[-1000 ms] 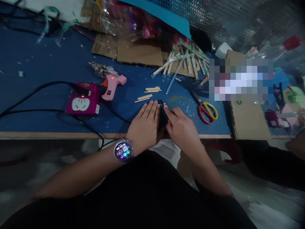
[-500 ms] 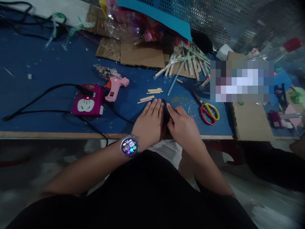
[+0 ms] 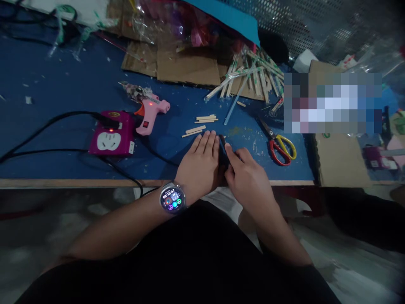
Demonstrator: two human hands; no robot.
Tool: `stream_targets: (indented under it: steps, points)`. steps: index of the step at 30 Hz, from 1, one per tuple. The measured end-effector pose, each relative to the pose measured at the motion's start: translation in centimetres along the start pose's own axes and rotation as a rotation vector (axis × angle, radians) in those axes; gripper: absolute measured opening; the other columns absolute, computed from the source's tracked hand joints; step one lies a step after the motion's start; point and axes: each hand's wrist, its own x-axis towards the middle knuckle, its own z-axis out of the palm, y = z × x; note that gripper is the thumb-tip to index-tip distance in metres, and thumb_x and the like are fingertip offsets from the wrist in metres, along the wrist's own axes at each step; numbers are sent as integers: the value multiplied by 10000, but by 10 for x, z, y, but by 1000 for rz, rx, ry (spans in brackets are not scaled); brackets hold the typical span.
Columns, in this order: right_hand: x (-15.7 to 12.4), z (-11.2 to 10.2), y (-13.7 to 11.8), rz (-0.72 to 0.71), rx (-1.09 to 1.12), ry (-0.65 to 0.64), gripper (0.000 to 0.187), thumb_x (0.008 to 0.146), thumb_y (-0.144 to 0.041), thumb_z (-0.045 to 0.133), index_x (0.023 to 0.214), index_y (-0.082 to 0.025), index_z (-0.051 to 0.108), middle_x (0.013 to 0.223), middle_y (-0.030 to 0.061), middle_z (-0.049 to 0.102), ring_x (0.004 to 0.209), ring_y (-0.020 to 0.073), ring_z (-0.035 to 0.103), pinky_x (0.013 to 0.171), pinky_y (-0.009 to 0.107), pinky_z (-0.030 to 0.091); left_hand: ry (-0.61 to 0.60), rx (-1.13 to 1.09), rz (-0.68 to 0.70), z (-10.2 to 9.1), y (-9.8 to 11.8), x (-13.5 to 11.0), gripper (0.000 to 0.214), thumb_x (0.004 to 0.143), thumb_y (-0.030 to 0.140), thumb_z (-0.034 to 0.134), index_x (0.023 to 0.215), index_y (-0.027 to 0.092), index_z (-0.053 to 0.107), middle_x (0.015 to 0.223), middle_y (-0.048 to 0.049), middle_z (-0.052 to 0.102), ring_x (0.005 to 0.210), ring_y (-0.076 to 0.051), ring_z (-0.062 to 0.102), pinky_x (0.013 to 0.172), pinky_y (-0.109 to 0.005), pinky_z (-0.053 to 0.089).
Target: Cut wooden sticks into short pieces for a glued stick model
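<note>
My left hand (image 3: 201, 164), with a watch (image 3: 172, 197) on its wrist, lies flat on the blue table near the front edge, fingers stretched out together. What is under its palm is hidden. Right beside it, my right hand (image 3: 245, 166) is closed around a slim black knife-like tool (image 3: 222, 143), its index finger stretched along the top. The tool's tip points away from me, close to my left fingers; its lower part is hidden. Just beyond my left fingertips lie several short pieces of wooden stick (image 3: 205, 119).
A pink glue gun (image 3: 150, 114) with a lit red light lies left, by a purple power socket (image 3: 112, 135) with black cords. Scissors (image 3: 276, 141) with red and yellow handles lie right. Wrapped chopsticks (image 3: 249, 78), cardboard (image 3: 186, 65) and a blue sheet (image 3: 230, 17) are at the back.
My right hand, with the black tool, has shifted slightly right and toward me. My left hand stays flat in place. The view has turned a little.
</note>
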Motion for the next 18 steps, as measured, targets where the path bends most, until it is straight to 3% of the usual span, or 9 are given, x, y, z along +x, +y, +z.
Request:
stream_targets:
  steps: [8, 18]
  points:
    - [-10, 5, 3, -98, -29, 86, 590, 1091, -125, 490, 1673, -87, 573, 1309, 202, 733, 1089, 324, 745, 927, 489, 720, 8, 10, 6, -1, 3, -1, 810, 1072, 341, 514, 1705, -145, 375, 1807, -378, 354, 1737, -470, 341, 1443, -604, 297]
    - [-1, 3, 6, -111, 16, 53, 595, 1093, -120, 500, 1684, -95, 560, 1339, 208, 713, 1160, 322, 746, 1018, 482, 707, 48, -34, 13, 3, 0, -3, 823, 1060, 343, 548, 1711, -127, 364, 1813, -374, 349, 1744, -470, 331, 1442, -624, 297]
